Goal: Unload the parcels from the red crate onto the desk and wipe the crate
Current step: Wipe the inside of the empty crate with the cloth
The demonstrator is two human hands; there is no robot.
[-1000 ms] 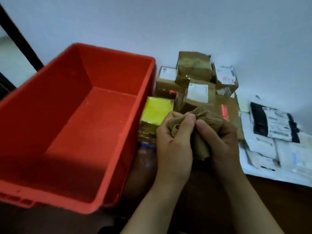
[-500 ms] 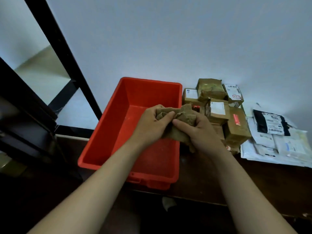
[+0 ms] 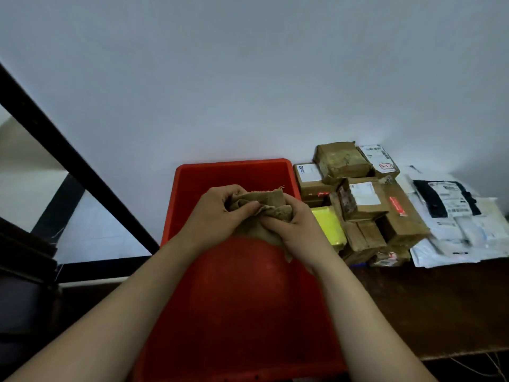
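Nothing on the parcels could be read from where I stood. White shipping labels lay on the small carton [image 3: 309, 175] at the back and on the stacked carton [image 3: 363, 193] beside it, their print too fine to make out. A red hand-drawn mark [image 3: 385, 166] on the white-wrapped parcel [image 3: 376, 155] was illegible. So were the red sticker [image 3: 396, 205] on the large carton [image 3: 405, 227] and the barcoded label [image 3: 449, 198] on the black mailer [image 3: 428, 195].

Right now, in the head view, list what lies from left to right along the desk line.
black frame bar → red crate → yellow parcel → brown cardboard parcels → white and black mailer bags
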